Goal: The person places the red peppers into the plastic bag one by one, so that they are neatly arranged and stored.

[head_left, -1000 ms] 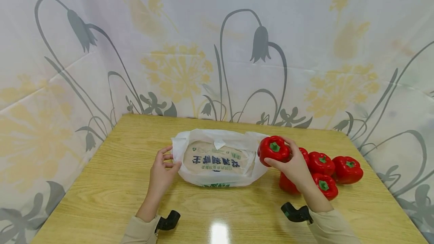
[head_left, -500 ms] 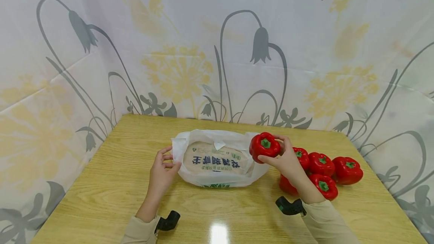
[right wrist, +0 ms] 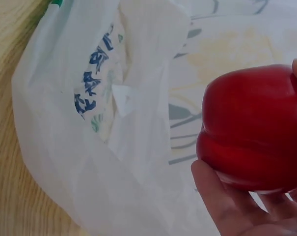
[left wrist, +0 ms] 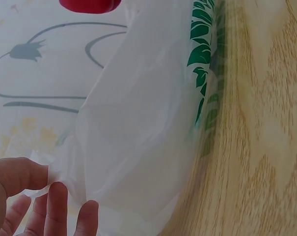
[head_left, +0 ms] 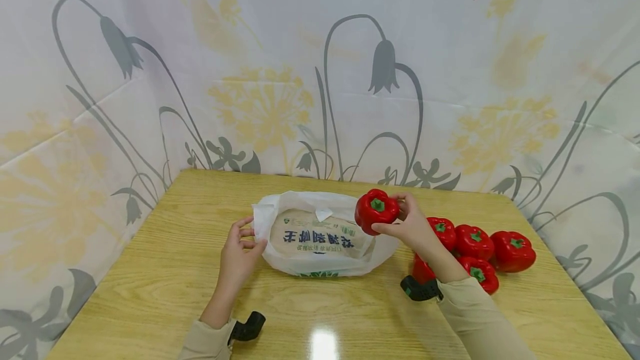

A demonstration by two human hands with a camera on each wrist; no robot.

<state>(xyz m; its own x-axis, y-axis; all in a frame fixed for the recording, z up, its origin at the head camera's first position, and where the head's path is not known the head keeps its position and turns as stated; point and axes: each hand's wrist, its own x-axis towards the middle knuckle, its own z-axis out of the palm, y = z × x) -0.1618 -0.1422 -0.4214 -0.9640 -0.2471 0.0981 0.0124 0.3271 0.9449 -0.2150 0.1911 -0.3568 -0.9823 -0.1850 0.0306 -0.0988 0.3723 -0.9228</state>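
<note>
A white plastic bag (head_left: 320, 265) with green and blue print lies with its mouth spread open on the wooden table. My left hand (head_left: 241, 251) pinches the bag's left rim; in the left wrist view the thumb and fingers (left wrist: 57, 206) meet on the thin film. My right hand (head_left: 412, 224) grips a red bell pepper (head_left: 372, 215) with a green stem, held above the bag's right side. In the right wrist view the same pepper (right wrist: 251, 130) sits between thumb and fingers, apart from the bag (right wrist: 65, 162).
Several more red bell peppers (head_left: 474, 241) are grouped on the table (head_left: 165, 271) at the right, partly behind the right forearm. A patterned curtain (head_left: 280, 71) hangs behind the table's far edge. Black wrist cameras (head_left: 247, 326) are strapped on both arms.
My right hand has carried the pepper leftward and slightly up, from the bag's right edge to above its right part. My left hand has stayed on the rim.
</note>
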